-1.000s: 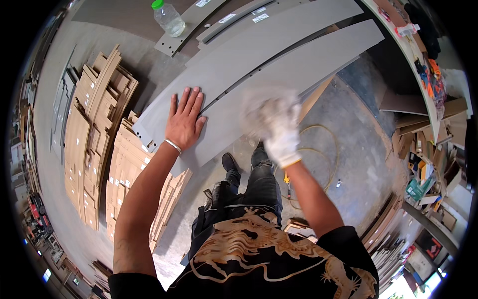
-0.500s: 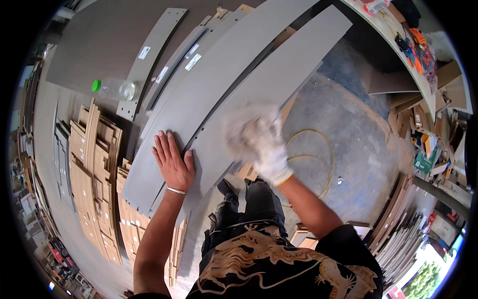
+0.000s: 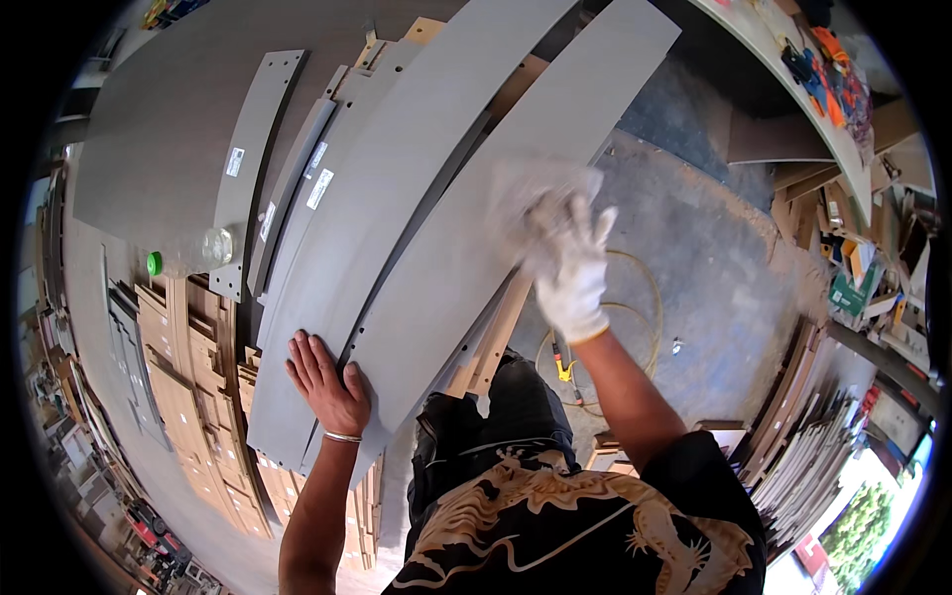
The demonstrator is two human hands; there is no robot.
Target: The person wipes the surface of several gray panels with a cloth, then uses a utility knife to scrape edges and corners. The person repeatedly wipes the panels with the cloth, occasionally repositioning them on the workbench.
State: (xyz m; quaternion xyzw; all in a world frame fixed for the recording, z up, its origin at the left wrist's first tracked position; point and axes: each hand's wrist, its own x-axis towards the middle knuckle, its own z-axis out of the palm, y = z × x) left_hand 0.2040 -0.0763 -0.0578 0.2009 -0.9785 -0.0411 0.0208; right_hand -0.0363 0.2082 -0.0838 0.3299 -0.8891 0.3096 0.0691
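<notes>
My left hand [image 3: 332,387], bare with a bracelet at the wrist, lies flat with fingers stretched across two long grey boards. It spans the dark gap between the left board [image 3: 426,119] and the right board [image 3: 595,109]. A white work glove covers my right hand [image 3: 570,268], which presses a pale cloth [image 3: 521,193] onto the right board near its outer edge. The cloth and the gloved fingertips are smeared by motion. Small dark holes dot the right board's inner edge.
Further left are narrower grey panels [image 3: 256,139] with white labels and a clear bottle [image 3: 213,253] with a green cap. Stacked brown boards [image 3: 188,377] stand below them. A hose [image 3: 650,297] with a yellow air gun [image 3: 563,367] lies on the floor at right.
My gloved hand and the cloth have moved up and right along the right board. My left hand sits lower in the picture, still flat. The whole view has shifted slightly.
</notes>
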